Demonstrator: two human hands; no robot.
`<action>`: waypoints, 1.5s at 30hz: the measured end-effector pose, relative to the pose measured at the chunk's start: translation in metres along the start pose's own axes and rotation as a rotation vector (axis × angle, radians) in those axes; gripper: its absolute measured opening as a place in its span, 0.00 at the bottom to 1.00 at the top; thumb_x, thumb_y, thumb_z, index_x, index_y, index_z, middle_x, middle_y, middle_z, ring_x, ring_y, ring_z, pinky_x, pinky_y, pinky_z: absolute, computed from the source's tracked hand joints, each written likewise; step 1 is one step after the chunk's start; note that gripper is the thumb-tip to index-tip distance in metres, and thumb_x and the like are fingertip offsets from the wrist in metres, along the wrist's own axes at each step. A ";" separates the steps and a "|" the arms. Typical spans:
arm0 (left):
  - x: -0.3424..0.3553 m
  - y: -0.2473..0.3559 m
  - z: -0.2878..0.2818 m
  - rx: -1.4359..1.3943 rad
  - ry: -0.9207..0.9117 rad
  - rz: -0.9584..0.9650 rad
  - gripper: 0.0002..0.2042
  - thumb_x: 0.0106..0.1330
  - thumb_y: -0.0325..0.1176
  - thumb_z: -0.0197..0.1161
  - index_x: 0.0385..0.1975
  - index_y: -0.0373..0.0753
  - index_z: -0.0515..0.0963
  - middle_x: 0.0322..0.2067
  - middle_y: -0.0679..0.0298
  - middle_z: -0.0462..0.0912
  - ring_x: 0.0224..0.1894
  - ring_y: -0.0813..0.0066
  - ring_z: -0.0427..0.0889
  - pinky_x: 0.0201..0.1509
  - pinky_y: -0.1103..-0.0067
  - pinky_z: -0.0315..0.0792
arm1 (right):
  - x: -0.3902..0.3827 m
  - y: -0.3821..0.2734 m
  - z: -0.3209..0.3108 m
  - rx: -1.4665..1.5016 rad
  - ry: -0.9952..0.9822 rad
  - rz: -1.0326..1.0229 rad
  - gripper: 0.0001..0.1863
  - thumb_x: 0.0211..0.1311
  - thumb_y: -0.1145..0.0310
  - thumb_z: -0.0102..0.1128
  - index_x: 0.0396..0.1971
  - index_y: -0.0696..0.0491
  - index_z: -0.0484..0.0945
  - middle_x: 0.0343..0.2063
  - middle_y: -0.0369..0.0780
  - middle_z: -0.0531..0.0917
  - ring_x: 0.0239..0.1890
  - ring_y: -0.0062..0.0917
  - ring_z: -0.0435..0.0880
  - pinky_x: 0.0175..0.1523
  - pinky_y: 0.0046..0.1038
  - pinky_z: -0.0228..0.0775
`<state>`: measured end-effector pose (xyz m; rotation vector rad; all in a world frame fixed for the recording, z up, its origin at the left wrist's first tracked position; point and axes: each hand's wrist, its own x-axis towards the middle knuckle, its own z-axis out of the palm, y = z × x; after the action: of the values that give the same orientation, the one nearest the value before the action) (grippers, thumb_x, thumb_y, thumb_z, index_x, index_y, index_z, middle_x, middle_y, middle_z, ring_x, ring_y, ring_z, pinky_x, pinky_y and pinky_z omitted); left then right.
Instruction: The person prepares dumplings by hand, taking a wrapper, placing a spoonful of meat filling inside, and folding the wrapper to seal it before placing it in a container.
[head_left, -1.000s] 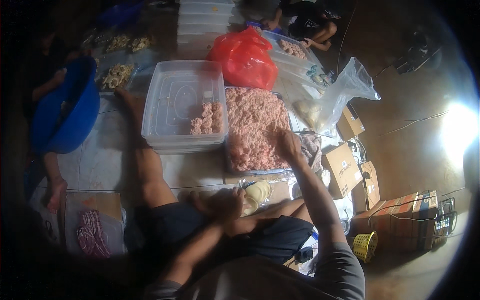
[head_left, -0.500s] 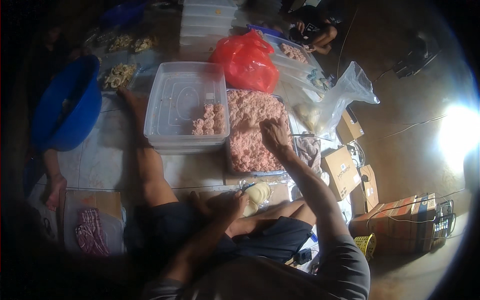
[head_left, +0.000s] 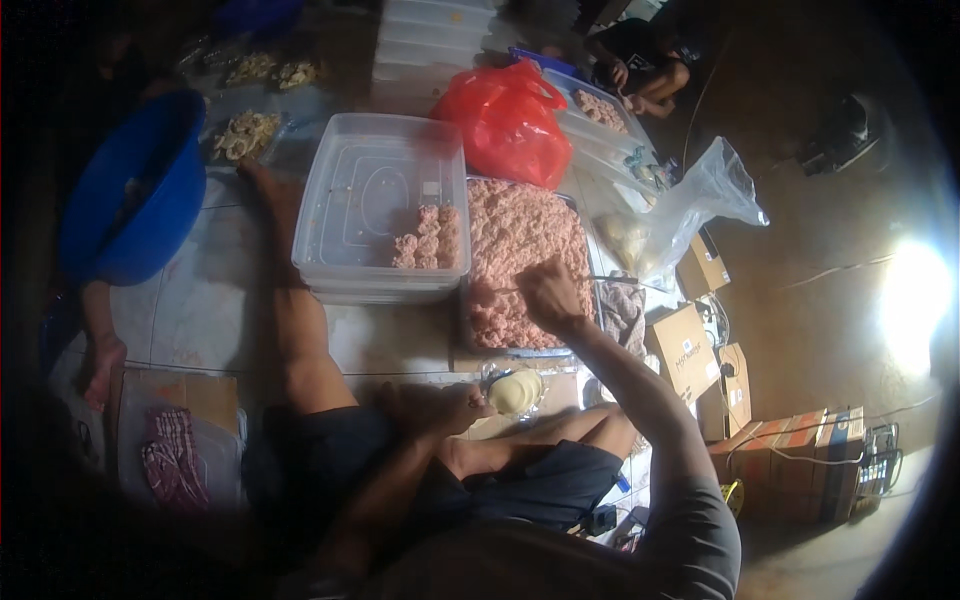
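My left hand (head_left: 464, 410) is closed above my lap, its fingertips pinching the edge of a pale round dough wrapper (head_left: 517, 393). Clear plastic shows around the wrapper. My right hand (head_left: 550, 298) is wrapped round a thin knife-like tool (head_left: 612, 279), one end sticking out to the right and the other pointing left over pink minced meat (head_left: 525, 225). The meat fills a wide shallow tray (head_left: 466, 318). Left of it, a clear plastic box (head_left: 352, 190) holds several filled pink dumplings (head_left: 428, 240) in its near right corner.
A red plastic bag (head_left: 505, 125) sits behind the tray. A clear bag (head_left: 690, 225), a cloth (head_left: 622, 312) and cardboard boxes (head_left: 682, 352) lie to the right. At the left stands a blue basin (head_left: 135, 190). Another person (head_left: 645, 65) sits at the far right.
My right hand has come nearer over the meat with the tool. My left hand has drawn slightly left and down; the wrappers, spread apart before, now show as one round shape.
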<state>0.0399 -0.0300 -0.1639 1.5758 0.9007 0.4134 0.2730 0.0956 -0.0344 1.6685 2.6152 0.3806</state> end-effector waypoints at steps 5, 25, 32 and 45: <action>0.013 0.000 0.003 -0.049 -0.079 -0.052 0.17 0.57 0.44 0.78 0.30 0.37 0.81 0.22 0.64 0.81 0.26 0.76 0.77 0.32 0.73 0.73 | 0.035 0.011 -0.007 -0.027 -0.058 0.487 0.06 0.63 0.70 0.56 0.33 0.49 0.83 0.31 0.40 0.84 0.35 0.30 0.82 0.51 0.37 0.64; -0.009 0.007 0.032 0.884 0.047 0.194 0.16 0.56 0.37 0.70 0.41 0.37 0.78 0.41 0.51 0.82 0.45 0.48 0.84 0.50 0.58 0.77 | -0.092 -0.007 -0.048 0.725 0.238 0.732 0.08 0.67 0.68 0.59 0.35 0.56 0.83 0.28 0.50 0.84 0.31 0.36 0.85 0.39 0.35 0.74; -0.013 0.024 0.022 0.859 -0.074 0.084 0.13 0.65 0.40 0.58 0.38 0.37 0.79 0.44 0.49 0.85 0.48 0.50 0.85 0.51 0.58 0.77 | -0.100 -0.011 -0.052 0.876 0.274 0.737 0.08 0.65 0.67 0.63 0.33 0.57 0.82 0.28 0.49 0.85 0.33 0.38 0.88 0.39 0.36 0.75; -0.027 0.099 -0.023 -0.957 -0.019 0.030 0.08 0.76 0.37 0.60 0.42 0.40 0.78 0.35 0.68 0.81 0.33 0.81 0.77 0.38 0.81 0.72 | -0.114 -0.073 -0.051 1.608 0.251 0.787 0.14 0.68 0.62 0.68 0.35 0.58 0.77 0.26 0.33 0.79 0.32 0.16 0.75 0.37 0.23 0.69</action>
<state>0.0380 -0.0332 -0.0587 0.7068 0.5214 0.7165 0.2502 -0.0458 -0.0138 2.9480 2.0393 -2.1721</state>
